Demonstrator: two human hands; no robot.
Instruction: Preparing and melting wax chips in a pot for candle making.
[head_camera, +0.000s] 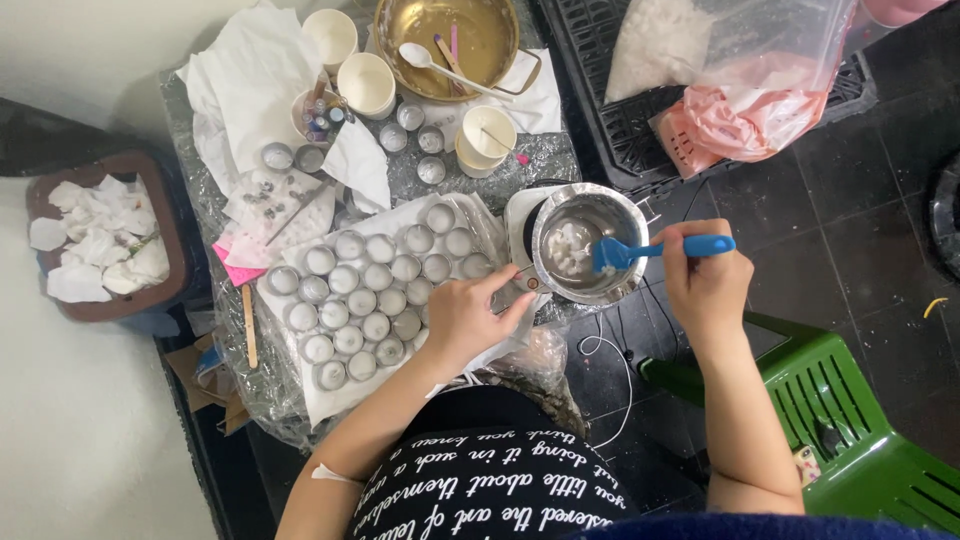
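Spatula (640, 250), blue, is gripped by the closed right hand (705, 275), its blade inside the metal pot (545, 225). Left hand (465, 315), loosely curled and holding nothing, is rested just beside the pot.

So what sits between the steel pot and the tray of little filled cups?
Her left hand, fingertips at the white hot plate's knob beneath the steel pot, beside the filled cups; head view.

The pot (585, 243) sits on a hot plate (520, 225) at the table's right edge, the spatula (650, 248) dipping into it. Left of it, small cups (375, 290) fill a sheet. Behind them stand paper cups (366, 84) and a bowl (445, 40). A bin (105, 240) lies far left, a stool (850, 420) right.
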